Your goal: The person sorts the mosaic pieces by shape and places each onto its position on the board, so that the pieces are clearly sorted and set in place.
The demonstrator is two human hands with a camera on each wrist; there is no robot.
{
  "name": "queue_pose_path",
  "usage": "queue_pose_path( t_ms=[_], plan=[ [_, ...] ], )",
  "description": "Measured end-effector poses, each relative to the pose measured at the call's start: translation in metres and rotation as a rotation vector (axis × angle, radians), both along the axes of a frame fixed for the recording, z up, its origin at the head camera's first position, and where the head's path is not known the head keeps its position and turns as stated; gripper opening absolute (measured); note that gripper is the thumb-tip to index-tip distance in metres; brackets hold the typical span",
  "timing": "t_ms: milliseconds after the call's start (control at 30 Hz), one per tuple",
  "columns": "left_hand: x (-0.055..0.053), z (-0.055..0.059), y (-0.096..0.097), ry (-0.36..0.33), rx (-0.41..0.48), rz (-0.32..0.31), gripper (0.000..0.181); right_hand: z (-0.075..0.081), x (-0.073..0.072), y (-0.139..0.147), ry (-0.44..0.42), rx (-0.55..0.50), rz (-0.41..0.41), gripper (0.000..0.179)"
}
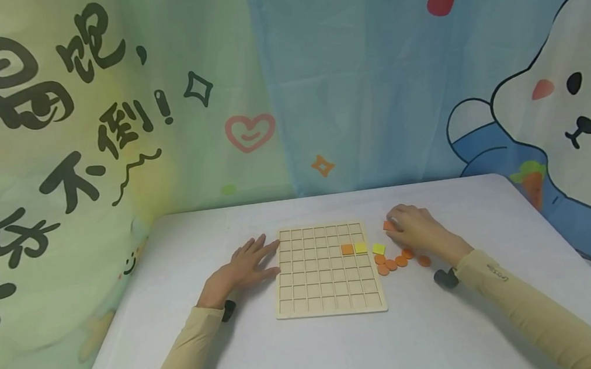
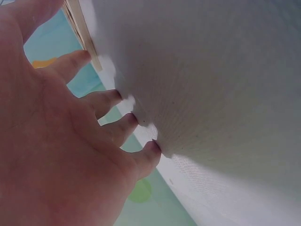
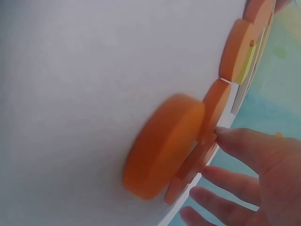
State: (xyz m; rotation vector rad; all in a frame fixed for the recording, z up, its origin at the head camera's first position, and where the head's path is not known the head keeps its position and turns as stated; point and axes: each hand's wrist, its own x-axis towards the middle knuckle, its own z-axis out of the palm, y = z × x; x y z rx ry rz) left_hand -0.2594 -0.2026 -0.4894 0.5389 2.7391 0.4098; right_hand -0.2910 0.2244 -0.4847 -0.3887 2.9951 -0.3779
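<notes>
A pale wooden grid board (image 1: 310, 289) lies on the white table. On it, an orange square tile (image 1: 347, 250) and a yellow square tile (image 1: 361, 248) sit side by side toward the right. My left hand (image 1: 244, 266) is spread at the board's left side, its thumb and index fingertip right at the edge. Beyond the board's upper right, my right hand (image 1: 416, 228) pinches a red-orange tile (image 1: 387, 225) between thumb and fingertips, low over the table. In the right wrist view, thick orange discs (image 3: 164, 146) lie close by the fingers.
Several round orange pieces (image 1: 401, 261) lie right of the board, with a loose yellow tile (image 1: 378, 249) just off its edge. One disc (image 1: 425, 261) lies apart, nearer the right wrist. A printed curtain (image 1: 319, 88) hangs behind the table.
</notes>
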Motion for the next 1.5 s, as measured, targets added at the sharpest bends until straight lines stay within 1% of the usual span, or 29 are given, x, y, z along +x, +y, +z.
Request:
queue_pose_path(
  t_ms=[100, 433, 667, 967, 1133, 1367, 1500],
  plan=[
    [0.000, 0.000, 0.001, -0.006, -0.001, 0.003, 0.072, 0.000, 0.000, 0.000, -0.012, -0.004, -0.012, 0.047],
    [-0.001, -0.001, -0.001, -0.010, 0.008, -0.025, 0.071, -0.002, -0.001, 0.002, -0.019, -0.034, -0.020, 0.036],
    [0.000, 0.002, 0.000, -0.002, 0.009, -0.021, 0.071, -0.001, -0.001, 0.002, 0.027, -0.043, 0.016, 0.027],
    [0.001, 0.003, 0.001, 0.003, 0.013, -0.023, 0.070, 0.002, 0.001, 0.000, 0.036, -0.034, 0.028, 0.028],
    [0.001, 0.002, 0.001, -0.003, 0.014, -0.017, 0.070, 0.004, 0.002, -0.002, 0.041, -0.029, 0.036, 0.030],
    [0.000, 0.001, 0.000, 0.001, 0.003, -0.009, 0.071, 0.008, 0.004, -0.005, 0.034, -0.032, 0.032, 0.032],
    [0.000, 0.003, 0.001, 0.000, 0.015, -0.008, 0.071, 0.011, 0.005, -0.007, 0.031, -0.035, 0.036, 0.033]
  ],
)
